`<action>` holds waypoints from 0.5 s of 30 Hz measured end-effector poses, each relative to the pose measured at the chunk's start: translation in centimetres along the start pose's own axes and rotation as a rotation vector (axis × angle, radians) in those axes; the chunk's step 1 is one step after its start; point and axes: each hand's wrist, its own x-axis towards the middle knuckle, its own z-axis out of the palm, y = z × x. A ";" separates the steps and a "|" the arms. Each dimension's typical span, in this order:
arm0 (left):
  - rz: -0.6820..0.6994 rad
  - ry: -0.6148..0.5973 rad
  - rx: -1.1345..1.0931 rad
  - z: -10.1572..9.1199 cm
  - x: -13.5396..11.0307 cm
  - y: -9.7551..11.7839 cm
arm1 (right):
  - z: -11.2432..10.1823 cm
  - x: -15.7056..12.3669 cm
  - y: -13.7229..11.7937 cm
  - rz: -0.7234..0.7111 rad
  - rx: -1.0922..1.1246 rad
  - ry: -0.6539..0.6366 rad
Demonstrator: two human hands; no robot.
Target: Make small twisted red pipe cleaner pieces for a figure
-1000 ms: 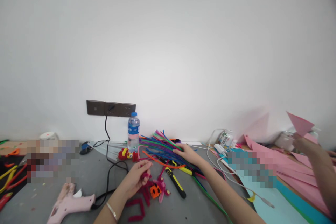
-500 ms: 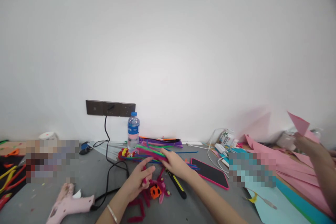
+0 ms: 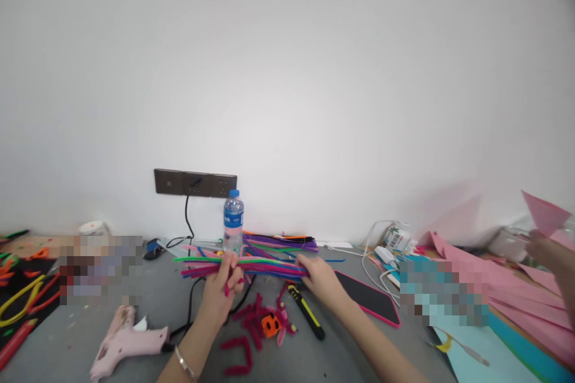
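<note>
A bundle of coloured pipe cleaners [image 3: 256, 265] is held level above the grey table [image 3: 72, 341]. My left hand [image 3: 223, 287] is closed around its left part. My right hand [image 3: 317, 278] is closed on its right end. Below the bundle lie dark pink pipe-cleaner pieces with a small orange part [image 3: 268, 326]. A black and yellow tool [image 3: 305, 311] lies just under my right hand. A phone in a pink case [image 3: 371, 299] lies flat to the right of that hand.
A pink glue gun [image 3: 123, 341] lies at the front left, its black cord running to a wall socket strip [image 3: 195, 183]. A water bottle [image 3: 233, 220] stands by the wall beside more pipe cleaners [image 3: 281, 242]. Another person's hand [image 3: 545, 251] holds pink paper at far right.
Both hands gathered the pipe cleaners off the table into one bundle and lifted it to the left. The phone that lay under them is uncovered. My left hand let go of the dark pink pieces.
</note>
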 end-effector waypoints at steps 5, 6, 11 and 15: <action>0.344 0.062 -0.299 0.0 -1.2 6.8 | -0.7 -0.6 5.1 0.173 -0.006 0.148; 0.405 0.058 -0.331 -0.2 -1.6 8.2 | -0.6 -0.8 5.9 0.197 0.003 0.173; 0.269 0.073 -0.182 -2.6 -3.8 13.9 | 0.5 -1.6 7.4 0.187 0.109 0.258; 0.101 0.147 0.005 -6.9 -4.3 18.1 | 0.8 -1.6 7.1 0.122 0.194 0.297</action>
